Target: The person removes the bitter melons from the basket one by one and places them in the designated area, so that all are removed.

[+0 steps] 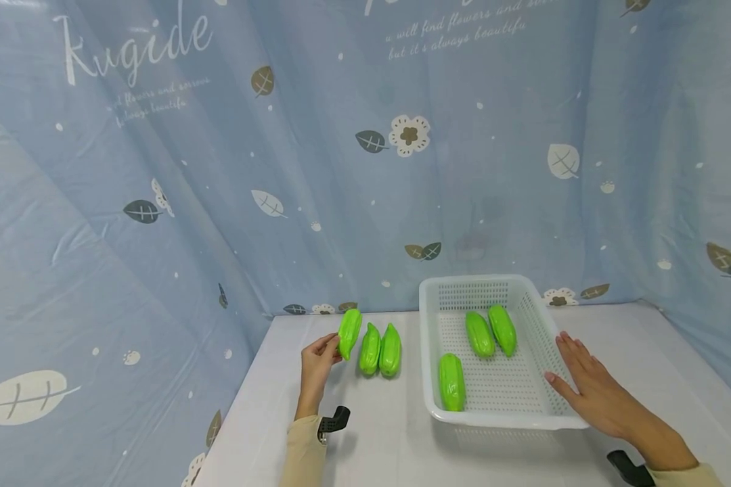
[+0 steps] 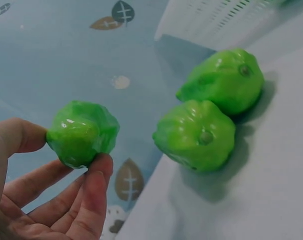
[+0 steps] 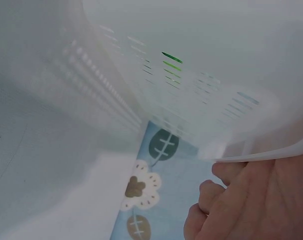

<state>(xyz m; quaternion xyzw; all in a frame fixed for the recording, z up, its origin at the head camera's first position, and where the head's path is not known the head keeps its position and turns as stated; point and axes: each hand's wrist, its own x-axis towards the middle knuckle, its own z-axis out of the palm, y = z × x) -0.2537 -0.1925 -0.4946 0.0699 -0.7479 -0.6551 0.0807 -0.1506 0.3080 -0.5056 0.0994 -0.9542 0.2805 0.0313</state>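
My left hand [image 1: 318, 368] pinches a glossy green ribbed gourd [image 1: 350, 333] between thumb and fingertips, raised off the white table. Just right of it, two similar gourds, one [image 1: 369, 349] nearer and another [image 1: 390, 350] beyond, lie side by side on the table. In the left wrist view the held gourd [image 2: 82, 134] is seen end-on, apart from the pair. A white perforated basket [image 1: 428, 352] stands further right with three gourds inside, one [image 1: 452, 382] at its near left. My right hand [image 1: 603, 392] rests at the basket's right rim, its fingers extended; the right wrist view shows fingers [image 3: 231, 200] beside the rim.
The white table [image 1: 384, 433] meets a blue printed curtain [image 1: 341, 169] at its back edge, and the curtain also hangs along both sides. The basket's raised walls stand between the table gourds and the right hand.
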